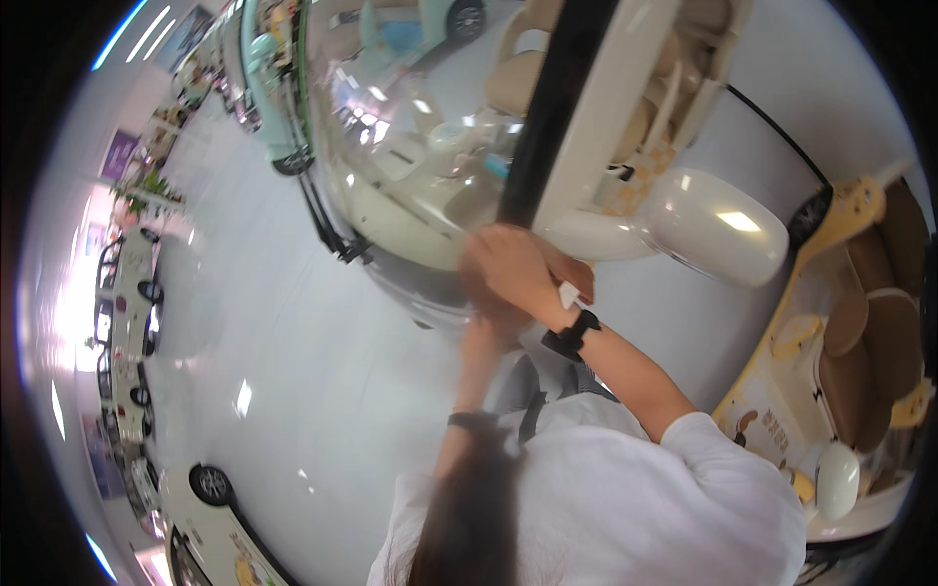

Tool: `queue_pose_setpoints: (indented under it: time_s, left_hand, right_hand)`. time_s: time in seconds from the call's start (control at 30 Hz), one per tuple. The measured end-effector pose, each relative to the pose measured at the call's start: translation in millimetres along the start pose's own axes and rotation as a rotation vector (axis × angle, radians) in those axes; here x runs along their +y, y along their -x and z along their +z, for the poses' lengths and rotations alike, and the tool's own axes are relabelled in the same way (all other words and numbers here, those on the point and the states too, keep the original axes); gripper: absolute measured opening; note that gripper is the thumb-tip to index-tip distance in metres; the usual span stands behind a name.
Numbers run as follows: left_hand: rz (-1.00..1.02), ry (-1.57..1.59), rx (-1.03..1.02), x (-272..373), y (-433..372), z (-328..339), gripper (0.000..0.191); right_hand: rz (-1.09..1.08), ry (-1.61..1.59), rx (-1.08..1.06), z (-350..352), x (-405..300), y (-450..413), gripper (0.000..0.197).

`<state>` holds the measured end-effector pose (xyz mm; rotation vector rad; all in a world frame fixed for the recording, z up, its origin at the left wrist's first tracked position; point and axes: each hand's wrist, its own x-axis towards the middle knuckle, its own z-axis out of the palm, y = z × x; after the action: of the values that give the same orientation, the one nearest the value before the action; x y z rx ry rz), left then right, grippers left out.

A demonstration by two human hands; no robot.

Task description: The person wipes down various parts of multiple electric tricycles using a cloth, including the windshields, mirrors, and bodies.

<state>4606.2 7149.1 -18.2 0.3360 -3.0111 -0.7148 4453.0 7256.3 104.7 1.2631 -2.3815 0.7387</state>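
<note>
My right hand (513,260), with a black band at the wrist, grips a brown cloth (577,277) that has a small white tag. It is at the lower corner of a cream car's windshield (410,157), beside the black pillar strip (553,102). Motion blurs the fingers. My left hand (484,329) reaches up just below it, blurred and partly hidden by the right hand and cloth; its grip does not show. The car's white side mirror (711,227) juts out to the right of my hands. A black wiper (333,238) lies along the windshield's lower left edge.
A yellow-and-cream car (784,366) with brown seats stands close on my right. Another cream car (212,535) is at the lower left, and several more vehicles (132,322) line the far left. A mint-green car (396,33) stands beyond the windshield. Glossy grey floor (293,351) lies between them.
</note>
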Motion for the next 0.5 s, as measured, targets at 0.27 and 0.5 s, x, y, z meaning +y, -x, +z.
queue_pose_setpoints:
  time_s: [0.27,0.5]
  left_hand:
    - [-0.161,0.320,-0.048,1.8,27.0,37.6,0.033]
    - [-0.139,0.294,0.011,-25.5,67.2,-3.3,0.035]
  right_hand:
    - [-0.004,0.091,0.035,29.7,-24.3,15.8,0.037]
    - [0.078,0.099,0.032,33.4,-44.8,11.1,0.046]
